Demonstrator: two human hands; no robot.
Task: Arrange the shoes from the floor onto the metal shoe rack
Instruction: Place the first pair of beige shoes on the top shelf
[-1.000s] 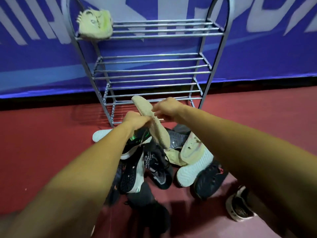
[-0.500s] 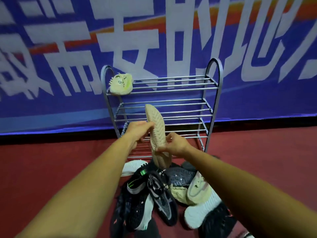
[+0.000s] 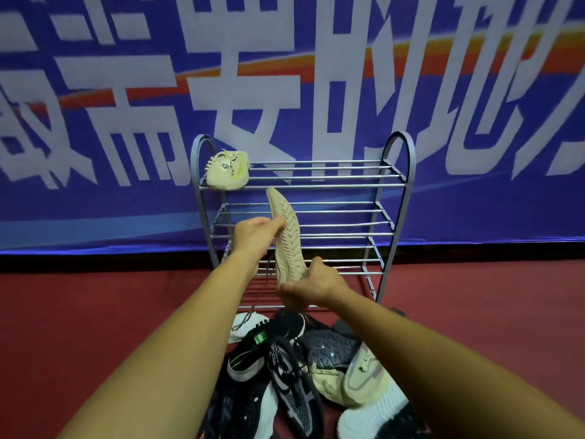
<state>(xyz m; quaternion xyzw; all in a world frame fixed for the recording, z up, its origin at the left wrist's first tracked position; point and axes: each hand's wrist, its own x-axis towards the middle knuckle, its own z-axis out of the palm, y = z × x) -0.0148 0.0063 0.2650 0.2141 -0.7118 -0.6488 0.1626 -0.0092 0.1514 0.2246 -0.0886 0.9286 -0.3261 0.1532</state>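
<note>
A beige shoe (image 3: 286, 236) is held up in front of the grey metal shoe rack (image 3: 400, 185), its ribbed sole turned toward me and its toe pointing up. My left hand (image 3: 253, 236) grips its upper side near the middle. My right hand (image 3: 311, 286) grips its heel end from below. One pale yellow-green shoe (image 3: 227, 171) sits at the left end of the rack's top shelf. The other shelves are bare. A pile of shoes (image 3: 300, 375) lies on the red floor in front of the rack, between my forearms.
The pile holds black, white and beige sneakers, some sole-up. A blue banner (image 3: 126, 201) with large white characters hangs behind the rack. Red floor (image 3: 95, 312) stretches to both sides of the rack and pile.
Both hands have lifted the beige shoe from above the pile up to the level of the rack's middle shelves. My view has tilted up and moved back, showing the whole rack.
</note>
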